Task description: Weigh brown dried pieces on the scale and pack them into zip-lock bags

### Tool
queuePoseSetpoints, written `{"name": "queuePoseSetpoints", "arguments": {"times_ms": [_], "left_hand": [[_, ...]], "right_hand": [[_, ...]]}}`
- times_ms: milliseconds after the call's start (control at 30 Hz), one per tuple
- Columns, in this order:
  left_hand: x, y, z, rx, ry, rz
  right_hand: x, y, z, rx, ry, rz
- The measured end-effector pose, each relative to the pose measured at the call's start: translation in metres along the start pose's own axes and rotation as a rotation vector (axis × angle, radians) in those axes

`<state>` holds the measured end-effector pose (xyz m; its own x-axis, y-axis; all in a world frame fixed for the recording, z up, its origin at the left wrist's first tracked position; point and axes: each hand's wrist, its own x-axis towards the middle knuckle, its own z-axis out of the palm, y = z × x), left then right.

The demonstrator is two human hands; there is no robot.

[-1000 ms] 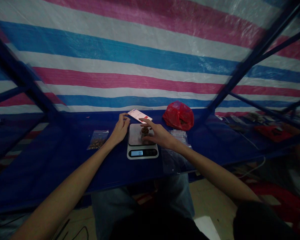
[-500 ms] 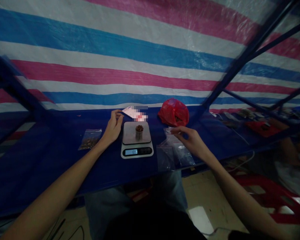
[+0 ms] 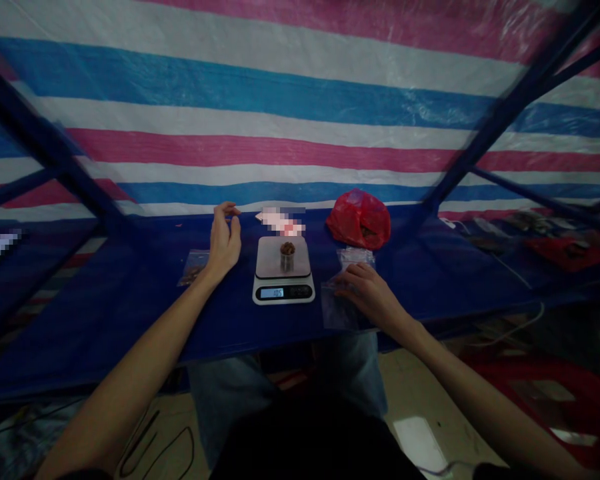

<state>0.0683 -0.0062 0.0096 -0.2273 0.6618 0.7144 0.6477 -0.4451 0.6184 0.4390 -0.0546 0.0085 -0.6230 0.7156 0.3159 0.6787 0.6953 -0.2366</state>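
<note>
On blue table: right hand splayed on clear bag; left hand grip open, empty, near scale.

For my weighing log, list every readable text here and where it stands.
Scale display: "105"
Scale buttons: too small to read
Phone: pixelated, unreadable

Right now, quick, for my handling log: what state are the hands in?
Left hand: open, holding nothing.
Right hand: open, resting on a clear plastic bag.
</note>
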Motion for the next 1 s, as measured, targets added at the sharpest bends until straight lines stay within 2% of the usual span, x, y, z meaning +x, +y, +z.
{"name": "queuePoseSetpoints", "arguments": {"times_ms": [167,433,500,700,800,867,900,1000], "left_hand": [[0.000,0.007,0.000,-0.007,-0.003,0.014],[0.002,0.018,-0.006,-0.009,-0.027,0.072],[0.002,0.018,-0.005,-0.003,-0.032,0.074],[-0.001,0.014,-0.001,-0.011,-0.063,0.072],[0.002,0.023,-0.007,-0.048,-0.068,0.076],[0.008,0.041,-0.014,-0.118,-0.157,0.086],[0.011,0.054,-0.017,-0.167,-0.252,0.099],[0.021,0.097,-0.023,-0.248,-0.714,0.195]], "right_hand": [[0.004,0.001,-0.006,0.065,0.007,-0.007],[0.022,-0.006,-0.052,0.100,0.053,-0.075],[0.024,-0.006,-0.053,0.102,0.056,-0.076],[0.018,-0.003,-0.038,0.138,0.085,-0.048],[0.018,-0.004,-0.045,0.123,0.110,-0.044],[0.024,-0.012,-0.058,0.083,0.158,-0.043],[0.029,-0.019,-0.067,0.058,0.193,-0.053],[0.049,-0.046,-0.089,-0.008,0.317,-0.135]]}}
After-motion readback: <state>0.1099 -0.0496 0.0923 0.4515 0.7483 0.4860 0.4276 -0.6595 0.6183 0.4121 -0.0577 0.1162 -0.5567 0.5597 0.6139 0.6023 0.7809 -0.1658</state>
